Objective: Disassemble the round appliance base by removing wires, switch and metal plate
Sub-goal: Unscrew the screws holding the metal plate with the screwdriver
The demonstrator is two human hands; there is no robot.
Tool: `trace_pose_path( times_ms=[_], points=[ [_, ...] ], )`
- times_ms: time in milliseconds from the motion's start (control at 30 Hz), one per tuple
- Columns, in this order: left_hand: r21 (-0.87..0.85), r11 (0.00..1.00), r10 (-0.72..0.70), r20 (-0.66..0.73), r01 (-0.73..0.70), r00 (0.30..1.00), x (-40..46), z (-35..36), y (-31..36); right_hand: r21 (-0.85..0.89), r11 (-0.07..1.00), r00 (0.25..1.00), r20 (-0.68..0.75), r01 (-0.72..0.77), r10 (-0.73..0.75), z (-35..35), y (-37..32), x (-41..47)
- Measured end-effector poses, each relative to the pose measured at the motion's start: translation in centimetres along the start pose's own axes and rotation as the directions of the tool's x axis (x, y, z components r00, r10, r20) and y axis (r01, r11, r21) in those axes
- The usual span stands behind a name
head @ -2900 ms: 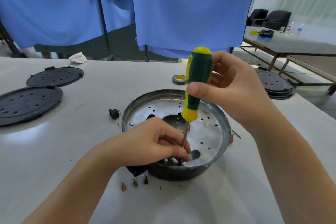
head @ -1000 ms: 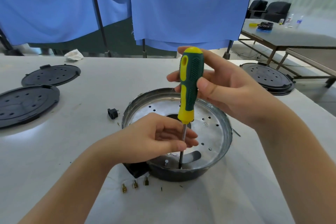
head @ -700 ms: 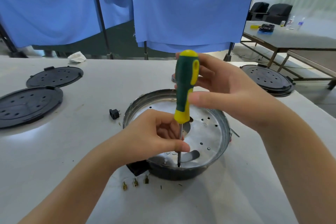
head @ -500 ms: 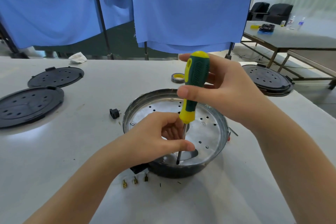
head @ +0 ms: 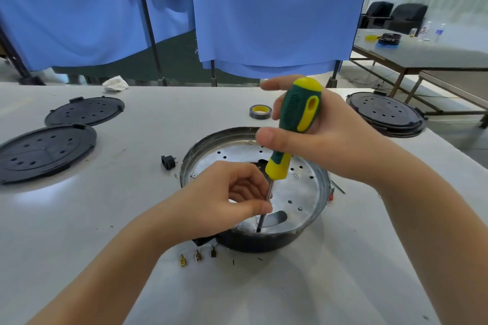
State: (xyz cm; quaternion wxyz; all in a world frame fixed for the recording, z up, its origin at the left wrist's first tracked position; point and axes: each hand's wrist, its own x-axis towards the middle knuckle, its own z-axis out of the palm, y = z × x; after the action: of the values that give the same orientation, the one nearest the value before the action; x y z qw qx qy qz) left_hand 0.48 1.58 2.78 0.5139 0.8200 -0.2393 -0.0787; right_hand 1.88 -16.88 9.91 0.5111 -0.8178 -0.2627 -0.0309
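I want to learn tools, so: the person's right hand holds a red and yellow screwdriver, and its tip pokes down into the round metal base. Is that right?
Almost. The head view shows the screwdriver handle is green and yellow, not red and yellow. The rest holds: the right hand holds it, and its tip pokes down into the round metal base, with the left hand pinching the shaft.

Blue curtains (head: 277, 8) are hanging across the top of the frame behind the white table (head: 290, 285). Two black perforated lids (head: 45, 150) are lying at the left edge, a stack of similar lids (head: 385, 113) at the right. A roll of tape (head: 260, 111) (yellow inside) is sitting mid-frame, and a crumpled white rag (head: 115, 83) is resting at the table's far edge, upper left.
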Motion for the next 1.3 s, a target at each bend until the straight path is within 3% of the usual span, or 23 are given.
trace_pose_path(
  times_ms=[100,167,367,500,833,967,1067,1200,1300],
  points=[
    [0.024,1.000,0.017,-0.041,-0.016,0.999,0.0,0.4,-0.1,-0.099,0.995,0.994,-0.111,0.016,-0.027,0.3,-0.3,0.1],
    [0.011,1.000,0.005,-0.059,-0.004,0.998,0.0,0.3,-0.2,-0.075,0.997,0.991,-0.129,0.017,-0.027,0.2,-0.3,0.2],
    [-0.115,0.993,-0.021,0.087,0.031,0.996,-0.1,-0.6,0.0,0.177,0.984,0.997,0.075,0.012,-0.026,-0.5,-0.3,0.1],
    [-0.146,0.989,-0.021,0.042,0.027,0.999,-0.2,-0.4,0.0,0.297,0.955,0.988,0.151,-0.021,-0.025,-0.4,-0.2,-0.1],
    [-0.032,0.999,0.008,-0.039,-0.009,0.999,0.0,0.0,-0.4,-0.030,0.999,0.999,-0.042,-0.035,0.034,0.9,0.6,-0.4],
    [-0.082,0.996,-0.024,0.094,0.031,0.995,-0.1,-0.5,-0.3,0.177,0.984,0.998,0.061,-0.019,0.008,0.0,0.8,-0.1],
    [-0.093,0.995,-0.028,0.058,0.033,0.998,-0.1,-0.4,-0.4,0.343,0.938,0.977,0.210,-0.047,-0.027,-0.1,1.0,-0.4],
    [0.007,1.000,0.020,-0.063,-0.020,0.998,0.1,0.0,-0.6,0.189,0.982,0.989,0.151,-0.018,-0.011,0.6,1.1,-0.5],
    [0.024,0.999,0.037,-0.056,-0.035,0.998,0.3,0.2,-0.7,0.089,0.996,0.998,0.062,0.023,-0.029,1.2,1.2,-0.4]
  ],
)
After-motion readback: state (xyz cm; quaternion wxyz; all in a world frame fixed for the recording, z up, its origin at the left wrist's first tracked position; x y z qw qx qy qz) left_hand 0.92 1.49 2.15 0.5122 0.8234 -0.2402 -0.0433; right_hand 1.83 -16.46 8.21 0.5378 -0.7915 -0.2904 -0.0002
